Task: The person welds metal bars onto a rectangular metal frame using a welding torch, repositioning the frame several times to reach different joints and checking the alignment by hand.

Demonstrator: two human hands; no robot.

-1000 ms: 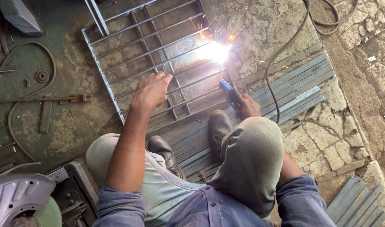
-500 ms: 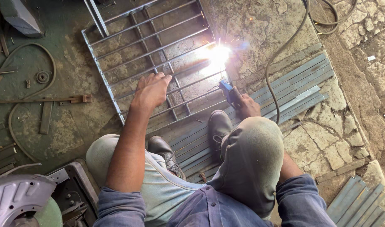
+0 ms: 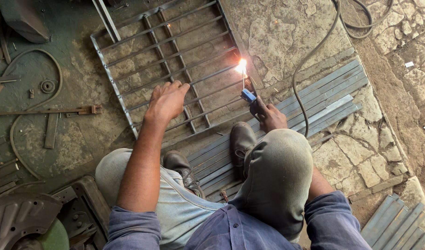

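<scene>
A metal grille (image 3: 129,65) of thin bars in an angle-iron frame lies flat on the stone floor. My left hand (image 3: 167,99) rests palm down on its bars, fingers spread. My right hand (image 3: 268,115) grips a welding electrode holder (image 3: 249,96) with a blue tip. The rod points at the grille's right edge, where a small bright arc (image 3: 241,66) glows. I squat with both shoes just below the grille.
A black welding cable (image 3: 310,60) loops from the holder to the upper right. Flat steel strips (image 3: 323,99) lie under my feet, and more strips (image 3: 400,227) at the lower right. Scrap bars, a washer and a hose (image 3: 18,115) lie left. A grinder guard (image 3: 18,222) sits bottom left.
The arc's glare has shrunk from a wide white flash to a small flame. Both hands stay where they were.
</scene>
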